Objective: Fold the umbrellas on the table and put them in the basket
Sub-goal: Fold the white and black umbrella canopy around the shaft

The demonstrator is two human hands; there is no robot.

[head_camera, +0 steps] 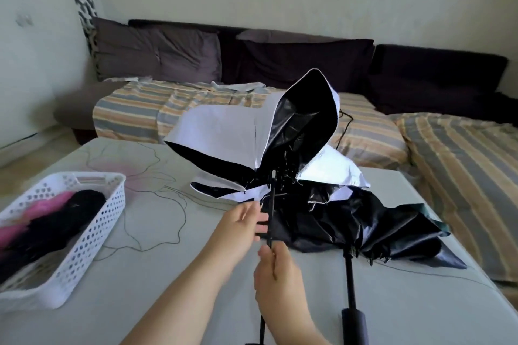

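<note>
Umbrella [252,131], silver outside, black inside, half-collapsed above counter [168,274], just right of white basket [84,235]. Right hand [276,274] clamped on shaft [271,213]; left hand [241,223] beside shaft, fingers [262,217] apart, touching it. Judgement: steady shaft low, slide runner down fully, gather ribs evenly before wrapping. Second black umbrella [378,230] lies right of first, on counter. Basket holds pink and black folded umbrellas [56,213].
</note>
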